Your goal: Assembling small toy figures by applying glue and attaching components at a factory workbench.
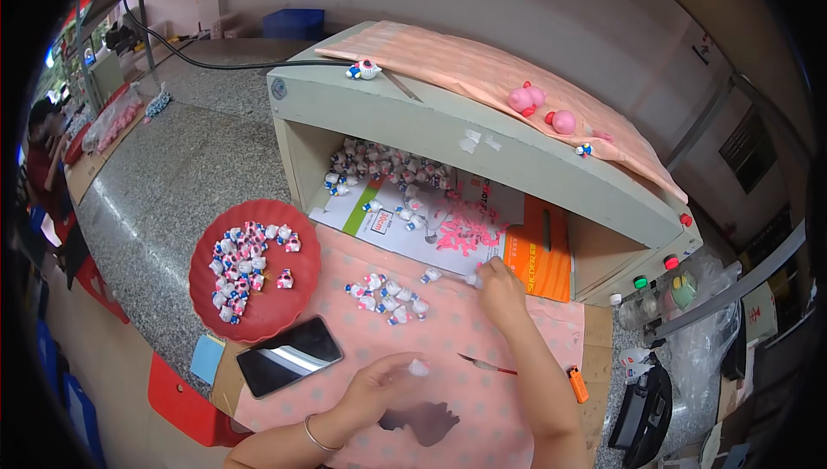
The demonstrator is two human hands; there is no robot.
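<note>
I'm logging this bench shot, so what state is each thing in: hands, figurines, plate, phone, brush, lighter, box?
Left hand: closed on a small white figurine.
Right hand: reaching to the box mouth, fingertips pinching a small white piece.
Red plate: holds a heap of figurines.
Loose figurines: clustered on the pink cloth.
Phone: flat, screen dark.
Brush: lying down, untouched.
Lighter: lying flat.
Box: open-fronted, figurines inside.

a red plate (293, 215) carries white figurines (245, 267) with pink and blue marks. the pink cloth (482, 331) shows pale dots and a dark stain (424, 422). a black phone (289, 355) sits by a light blue pad (207, 357). an orange lighter (577, 384) lies near a cream box (448, 129) bearing two pink toys (543, 109).
</note>
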